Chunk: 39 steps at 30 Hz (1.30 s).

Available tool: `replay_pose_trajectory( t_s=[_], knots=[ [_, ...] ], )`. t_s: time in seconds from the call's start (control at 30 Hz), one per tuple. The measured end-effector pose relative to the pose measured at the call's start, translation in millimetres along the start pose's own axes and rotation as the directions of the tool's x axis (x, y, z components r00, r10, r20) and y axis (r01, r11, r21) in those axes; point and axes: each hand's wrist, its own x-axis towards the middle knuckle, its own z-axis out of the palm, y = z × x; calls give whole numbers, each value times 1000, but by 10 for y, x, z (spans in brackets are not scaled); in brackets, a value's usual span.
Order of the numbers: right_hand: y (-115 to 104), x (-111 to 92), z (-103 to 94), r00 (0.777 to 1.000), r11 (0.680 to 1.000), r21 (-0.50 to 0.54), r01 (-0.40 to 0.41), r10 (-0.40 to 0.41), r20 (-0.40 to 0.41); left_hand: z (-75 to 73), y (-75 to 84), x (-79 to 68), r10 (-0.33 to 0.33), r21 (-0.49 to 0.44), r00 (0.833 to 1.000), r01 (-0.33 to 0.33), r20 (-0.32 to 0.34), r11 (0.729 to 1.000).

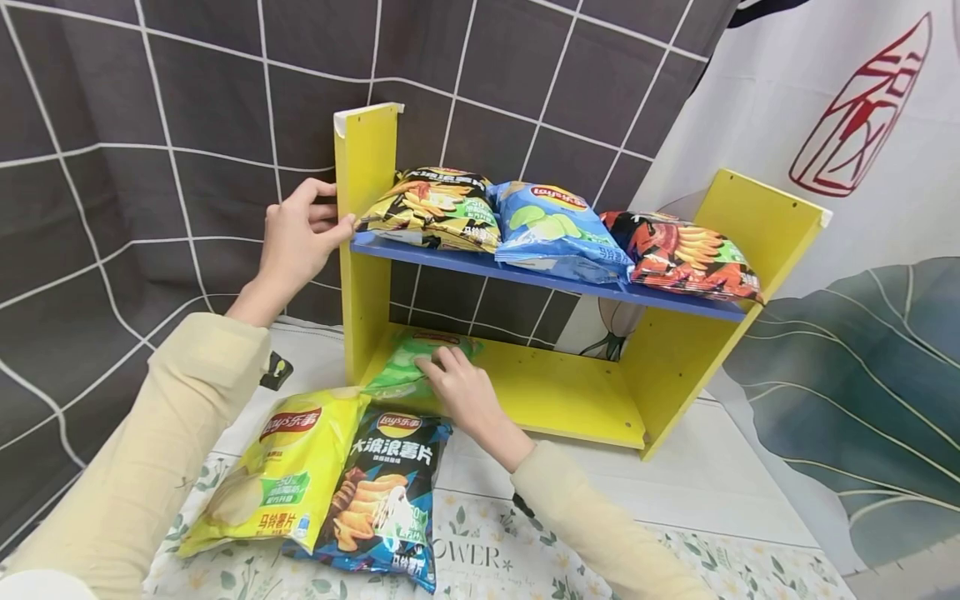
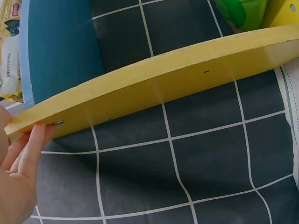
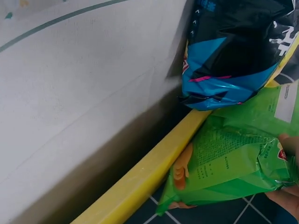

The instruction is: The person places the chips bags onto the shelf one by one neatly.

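My left hand point(image 1: 296, 242) grips the left side panel point(image 1: 367, 158) of a yellow shelf unit, with its thumb at the front edge. In the left wrist view, the fingers point(image 2: 32, 151) lie along the panel's outer face. On the lower board point(image 1: 555, 392), at its left end, lies a green bag of chips point(image 1: 397, 367). My right hand point(image 1: 468, 396) reaches in from the front and holds that bag. The right wrist view has the thumb and fingers pinching one end of the green bag point(image 3: 224, 154), which extends over the board's yellow edge point(image 3: 154, 177).
A blue upper board point(image 1: 480, 265) bears black-gold point(image 1: 435, 208), blue point(image 1: 555, 229) and red-black chip bags point(image 1: 686, 254). On the table before the unit lie a yellow chip bag point(image 1: 281, 467) and a black-blue one point(image 1: 382, 500). A small black object point(image 1: 277, 371) lies left of the unit.
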Motion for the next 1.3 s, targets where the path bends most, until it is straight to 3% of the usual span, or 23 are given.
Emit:
replay_pose_trajectory(
  t_s=[0.37, 0.57, 0.87, 1.3],
  knots=[
    [31, -104, 83, 984, 985, 151, -78, 52, 169, 1, -10, 0, 2, -2, 1000, -2, 1, 1000],
    [44, -133, 125, 971, 978, 183, -105, 61, 232, 2, -9, -2, 4, -2, 1000, -4, -1, 1000],
    [20, -162, 183, 887, 977, 159, -144, 56, 459, -1, -10, 2, 7, -4, 1000, -7, -2, 1000],
    [-52, -169, 207, 855, 991, 94, -96, 34, 518, 0, -25, 10, 12, -2, 1000, -12, -3, 1000]
  ],
)
